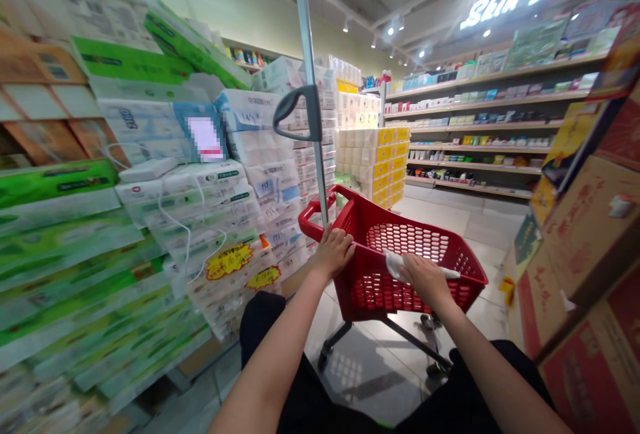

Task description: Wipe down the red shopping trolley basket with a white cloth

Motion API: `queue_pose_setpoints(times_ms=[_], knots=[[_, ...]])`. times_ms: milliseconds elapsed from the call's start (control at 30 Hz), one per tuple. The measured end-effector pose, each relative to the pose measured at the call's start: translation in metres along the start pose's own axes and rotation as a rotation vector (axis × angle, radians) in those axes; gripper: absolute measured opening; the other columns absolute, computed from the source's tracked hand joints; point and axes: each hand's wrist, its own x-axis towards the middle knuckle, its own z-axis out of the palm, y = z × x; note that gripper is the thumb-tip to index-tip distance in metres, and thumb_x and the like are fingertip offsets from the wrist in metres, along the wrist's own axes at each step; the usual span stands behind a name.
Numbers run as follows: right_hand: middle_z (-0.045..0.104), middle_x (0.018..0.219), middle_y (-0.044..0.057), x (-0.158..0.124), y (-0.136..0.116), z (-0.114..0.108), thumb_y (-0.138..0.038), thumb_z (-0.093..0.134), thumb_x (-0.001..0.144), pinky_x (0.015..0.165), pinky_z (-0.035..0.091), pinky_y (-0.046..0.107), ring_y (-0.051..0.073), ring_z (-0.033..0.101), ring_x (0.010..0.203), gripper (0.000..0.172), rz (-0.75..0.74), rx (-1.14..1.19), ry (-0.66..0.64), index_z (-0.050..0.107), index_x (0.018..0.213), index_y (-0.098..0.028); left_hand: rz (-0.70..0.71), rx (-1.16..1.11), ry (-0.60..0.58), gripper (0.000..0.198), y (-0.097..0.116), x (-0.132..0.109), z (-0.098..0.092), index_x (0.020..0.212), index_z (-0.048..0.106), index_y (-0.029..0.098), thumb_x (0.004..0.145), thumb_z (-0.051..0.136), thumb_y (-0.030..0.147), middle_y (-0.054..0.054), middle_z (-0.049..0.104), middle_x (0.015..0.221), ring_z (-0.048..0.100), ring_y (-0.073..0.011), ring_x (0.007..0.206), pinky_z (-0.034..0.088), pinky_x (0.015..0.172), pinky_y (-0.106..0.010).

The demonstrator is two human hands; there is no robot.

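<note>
Gripping the base of the handle pole (pixel 324 211), the left hand (pixel 334 252) has its fingers curled shut around the tube where it meets the rim of the red basket (pixel 415 241). This hold probably steadies the basket, which stands on castors on the tiled floor (pixel 370 374) and could otherwise roll. The right hand (pixel 426 279) lies on a white cloth (pixel 395 265), fingers pressed together and bent over it, trapping it against the near rim. The cloth sits directly under the palm; one end shows left of the hand, another beyond the fingertips. Stacked tissue packs (pixel 200 201) stand close on the left, cartons (pixel 585 234) on the right.
</note>
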Motion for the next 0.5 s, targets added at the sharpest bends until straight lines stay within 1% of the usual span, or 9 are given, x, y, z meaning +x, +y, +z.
queue_pose_setpoints(times_ms=[100, 200, 300, 367, 433, 500], knots=[[0.064, 0.084, 0.004, -0.016, 0.023, -0.003, -0.044, 0.034, 0.098, 0.069, 0.029, 0.030, 0.018, 0.056, 0.075, 0.031, 0.017, -0.066, -0.006, 0.053, 0.090, -0.020, -0.003, -0.017, -0.019, 0.027, -0.006, 0.010, 0.006, 0.104, 0.057, 0.024, 0.098, 0.035, 0.038, -0.005, 0.057, 0.112, 0.044, -0.0210, 0.125, 0.009, 0.121, -0.046], [0.064, 0.084, 0.004, -0.022, 0.028, -0.003, -0.044, 0.036, 0.098, 0.068, 0.028, 0.030, 0.018, 0.057, 0.076, 0.031, 0.074, -0.112, 0.005, 0.053, 0.090, -0.020, -0.063, -0.044, -0.017, 0.028, -0.005, 0.018, 0.013, 0.106, 0.058, 0.023, 0.098, 0.035, 0.038, -0.005, 0.057, 0.116, 0.037, -0.0214, 0.132, 0.008, 0.121, -0.046], [0.064, 0.082, 0.004, -0.020, 0.016, -0.002, -0.043, 0.037, 0.098, 0.067, 0.027, 0.030, 0.018, 0.057, 0.076, 0.030, 0.151, -0.145, 0.012, 0.053, 0.088, -0.019, -0.149, -0.068, 0.020, 0.031, 0.001, 0.019, 0.020, 0.112, 0.058, 0.023, 0.098, 0.034, 0.037, -0.006, 0.055, 0.124, 0.027, -0.0225, 0.139, 0.008, 0.121, -0.046], [0.063, 0.080, 0.005, -0.016, 0.003, -0.002, -0.042, 0.037, 0.098, 0.066, 0.027, 0.031, 0.019, 0.057, 0.075, 0.030, 0.174, -0.165, -0.003, 0.053, 0.087, -0.019, -0.176, -0.088, 0.041, 0.032, 0.009, 0.017, 0.025, 0.116, 0.057, 0.024, 0.098, 0.035, 0.037, -0.005, 0.052, 0.129, 0.023, -0.0238, 0.141, 0.008, 0.121, -0.047], [0.062, 0.079, 0.005, -0.011, -0.010, -0.001, -0.040, 0.036, 0.098, 0.065, 0.028, 0.031, 0.019, 0.057, 0.073, 0.029, 0.183, -0.180, -0.031, 0.052, 0.088, -0.018, -0.162, -0.126, 0.034, 0.031, 0.023, 0.013, 0.032, 0.118, 0.057, 0.026, 0.097, 0.036, 0.036, -0.004, 0.052, 0.131, 0.023, -0.0245, 0.141, 0.009, 0.121, -0.048], [0.062, 0.080, 0.006, -0.006, -0.025, -0.001, -0.039, 0.035, 0.099, 0.063, 0.029, 0.030, 0.019, 0.057, 0.072, 0.029, 0.185, -0.180, -0.071, 0.052, 0.089, -0.018, -0.115, -0.182, 0.001, 0.031, 0.042, 0.007, 0.041, 0.120, 0.056, 0.028, 0.097, 0.036, 0.035, -0.002, 0.053, 0.130, 0.024, -0.0242, 0.141, 0.011, 0.121, -0.048]])
